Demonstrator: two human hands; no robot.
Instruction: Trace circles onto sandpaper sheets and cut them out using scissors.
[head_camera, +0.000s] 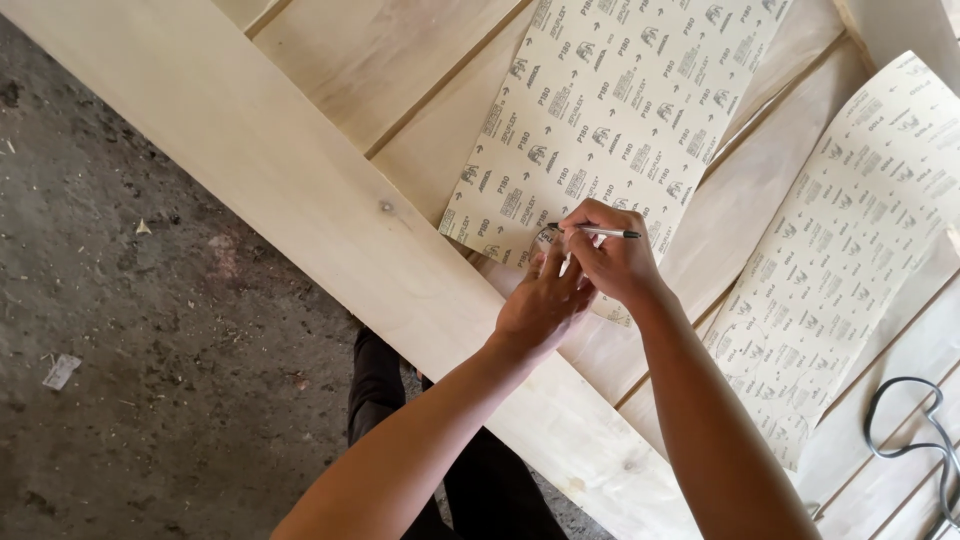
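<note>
Nearest, the left hand (540, 305) is pressed flat, fingers extended, on the near corner of a printed sandpaper sheet (610, 110) lying back-up on the wooden worktop (300, 180). Just beyond and touching it, the right hand (615, 262) is closed on a pen (600, 232), held level over that corner. A second sheet (850, 250) lies toward the right edge, a grey cable (915, 430) beside it.

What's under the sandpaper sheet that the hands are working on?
The sandpaper sheet lies printed backing up on pale wooden boards. The left hand presses on it; the right hand holds a pen. Its gritty face and the wood beneath are hidden.
</note>
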